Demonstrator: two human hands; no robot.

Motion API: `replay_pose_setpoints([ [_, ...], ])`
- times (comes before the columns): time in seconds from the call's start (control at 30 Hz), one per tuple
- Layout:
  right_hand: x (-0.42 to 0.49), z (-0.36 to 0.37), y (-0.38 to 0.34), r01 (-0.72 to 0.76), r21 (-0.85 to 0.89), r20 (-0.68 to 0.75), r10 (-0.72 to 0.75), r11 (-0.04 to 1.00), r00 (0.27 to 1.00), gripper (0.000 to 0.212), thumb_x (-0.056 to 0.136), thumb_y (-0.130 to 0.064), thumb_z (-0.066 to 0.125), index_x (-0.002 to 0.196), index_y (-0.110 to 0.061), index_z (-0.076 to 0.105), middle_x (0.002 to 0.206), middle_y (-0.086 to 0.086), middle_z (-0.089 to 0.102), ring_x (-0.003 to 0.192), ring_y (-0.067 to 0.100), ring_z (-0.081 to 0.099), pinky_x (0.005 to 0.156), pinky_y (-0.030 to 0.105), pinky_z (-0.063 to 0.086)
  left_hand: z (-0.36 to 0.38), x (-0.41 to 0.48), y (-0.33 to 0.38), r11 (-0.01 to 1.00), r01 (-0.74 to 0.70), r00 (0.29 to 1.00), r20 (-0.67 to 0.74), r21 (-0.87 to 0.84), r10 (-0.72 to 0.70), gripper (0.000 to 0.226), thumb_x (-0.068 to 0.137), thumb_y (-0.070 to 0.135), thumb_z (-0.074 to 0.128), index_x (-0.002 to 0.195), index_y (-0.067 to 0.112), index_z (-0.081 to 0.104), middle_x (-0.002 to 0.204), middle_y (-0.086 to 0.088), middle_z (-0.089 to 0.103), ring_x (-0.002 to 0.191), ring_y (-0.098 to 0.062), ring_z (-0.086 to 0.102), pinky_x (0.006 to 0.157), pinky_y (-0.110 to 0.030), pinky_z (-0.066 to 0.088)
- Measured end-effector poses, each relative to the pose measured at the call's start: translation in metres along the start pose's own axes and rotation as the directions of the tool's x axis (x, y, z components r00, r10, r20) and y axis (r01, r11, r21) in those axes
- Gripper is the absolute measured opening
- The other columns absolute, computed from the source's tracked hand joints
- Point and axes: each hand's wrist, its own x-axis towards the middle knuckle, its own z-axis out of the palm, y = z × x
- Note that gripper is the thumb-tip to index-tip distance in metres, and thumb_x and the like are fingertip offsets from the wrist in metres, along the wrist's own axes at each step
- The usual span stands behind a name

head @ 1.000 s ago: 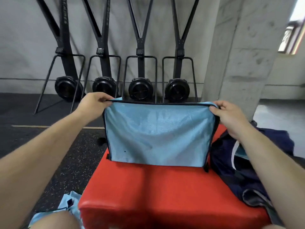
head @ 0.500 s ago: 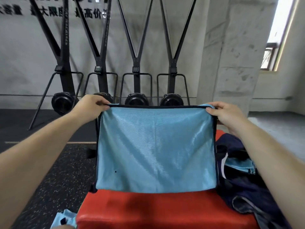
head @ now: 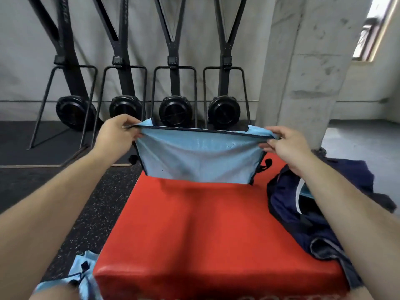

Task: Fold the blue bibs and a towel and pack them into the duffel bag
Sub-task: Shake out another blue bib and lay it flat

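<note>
A light blue mesh bib [head: 199, 161] with dark edging hangs folded above the far end of a red padded block [head: 207, 230]. My left hand [head: 118, 136] pinches its top left corner and my right hand [head: 285, 144] pinches its top right corner. The bib's lower edge hangs at the block's far edge. A navy duffel bag [head: 307, 215] lies open on the block's right side, with a bit of light blue cloth showing inside. More light blue bibs [head: 80, 276] lie on the floor at the lower left.
Black exercise machines [head: 175, 109] stand in a row against the grey wall behind the block. A concrete pillar [head: 303, 68] rises at the right. Dark speckled rubber flooring [head: 65, 191] spreads to the left.
The bib was lifted high half a second ago and has come back down. It now hangs shorter over the block's far end, its top edge sagging between my hands.
</note>
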Motion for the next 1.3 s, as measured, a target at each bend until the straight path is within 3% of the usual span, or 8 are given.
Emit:
replay_pose_setpoints([
  [0.1, -0.037, 0.005, 0.039, 0.023, -0.156, -0.021, -0.026, 0.987, 0.999, 0.043, 0.091, 0.013, 0.051, 0.102, -0.025, 0.067, 0.107, 0.005, 0.069, 0.089, 0.014, 0.069, 0.083, 0.023, 0.057, 0.012, -0.042, -0.028, 0.998, -0.003, 1.000, 0.005, 0.055, 0.002, 0.024, 0.088, 0.005, 0.066, 0.100, 0.025, 0.069, 0.096, 0.012, 0.070, 0.089, -0.005, 0.067, 0.084, -0.020, 0.051],
  [0.2, -0.085, 0.012, 0.095, -0.017, -0.421, -0.013, 0.013, 0.907, 1.000, 0.034, 0.086, 0.006, 0.057, 0.101, -0.021, 0.071, 0.099, 0.000, 0.068, 0.095, 0.017, 0.063, 0.084, 0.022, 0.043, 0.036, -0.105, -0.072, 0.976, -0.074, 0.997, 0.047, 0.205, 0.065, 0.033, 0.085, -0.002, 0.065, 0.109, 0.020, 0.070, 0.103, 0.003, 0.065, 0.087, -0.002, 0.060, 0.082, -0.010, 0.039],
  [0.3, -0.133, 0.017, 0.156, -0.065, -0.601, 0.052, 0.121, 0.796, 0.991, 0.036, 0.082, 0.007, 0.053, 0.107, -0.009, 0.073, 0.108, 0.007, 0.064, 0.107, 0.029, 0.062, 0.090, 0.023, 0.037, 0.061, -0.175, -0.126, 0.943, -0.162, 0.973, 0.204, 0.291, 0.105, 0.035, 0.078, -0.011, 0.068, 0.107, 0.007, 0.072, 0.100, -0.008, 0.062, 0.097, -0.031, 0.062, 0.091, -0.023, 0.039],
  [0.47, -0.178, 0.032, 0.181, 0.066, -0.875, 0.151, 0.140, 0.480, 0.979, 0.043, 0.089, -0.017, 0.049, 0.130, -0.023, 0.062, 0.150, 0.001, 0.041, 0.145, 0.035, 0.027, 0.122, 0.044, 0.012, 0.073, -0.234, -0.154, 0.752, -0.159, 0.976, 0.216, 0.640, 0.023, 0.032, 0.068, 0.031, 0.061, 0.098, 0.028, 0.074, 0.121, -0.008, 0.057, 0.119, -0.042, 0.046, 0.098, -0.052, 0.034],
  [0.6, -0.194, 0.039, 0.177, 0.151, -0.837, 0.227, 0.084, 0.526, 0.970, 0.047, 0.097, -0.027, 0.041, 0.141, -0.019, 0.054, 0.148, 0.003, 0.046, 0.140, 0.027, 0.033, 0.116, 0.039, 0.028, 0.077, -0.241, -0.150, 0.725, -0.355, 0.908, 0.401, 0.590, 0.119, 0.048, 0.083, 0.035, 0.041, 0.118, 0.018, 0.069, 0.129, -0.005, 0.059, 0.121, -0.033, 0.054, 0.097, -0.049, 0.043],
  [0.93, -0.213, 0.069, 0.154, 0.108, -0.945, 0.182, 0.220, 0.308, 0.959, 0.059, 0.104, -0.040, 0.030, 0.155, -0.012, 0.025, 0.162, 0.018, 0.022, 0.149, 0.038, 0.017, 0.121, 0.049, 0.016, 0.079, -0.247, -0.149, 0.772, -0.332, 0.896, 0.438, 0.542, 0.077, 0.041, 0.095, 0.026, 0.043, 0.126, 0.011, 0.065, 0.129, -0.006, 0.061, 0.115, -0.033, 0.058, 0.092, -0.045, 0.051],
  [1.07, -0.219, 0.102, 0.137, 0.294, -0.857, 0.347, 0.053, 0.423, 0.936, 0.057, 0.100, -0.028, 0.043, 0.154, -0.017, 0.030, 0.159, 0.013, 0.026, 0.145, 0.032, 0.023, 0.119, 0.043, 0.021, 0.074, -0.247, -0.138, 0.749, -0.311, 0.905, 0.422, 0.584, 0.047, 0.039, 0.091, 0.038, 0.043, 0.120, 0.024, 0.066, 0.125, 0.004, 0.060, 0.117, -0.025, 0.056, 0.091, -0.040, 0.043],
  [1.3, -0.225, 0.188, 0.113, 0.594, -0.561, 0.654, -0.131, 0.577, 0.745, 0.053, 0.095, -0.022, 0.053, 0.147, -0.026, 0.046, 0.141, -0.006, 0.047, 0.134, 0.019, 0.035, 0.114, 0.035, 0.026, 0.067, -0.243, -0.147, 0.745, -0.235, 0.921, 0.387, 0.625, -0.035, 0.029, 0.098, 0.038, 0.045, 0.120, 0.027, 0.062, 0.130, 0.006, 0.055, 0.124, -0.024, 0.050, 0.096, -0.040, 0.037],
])
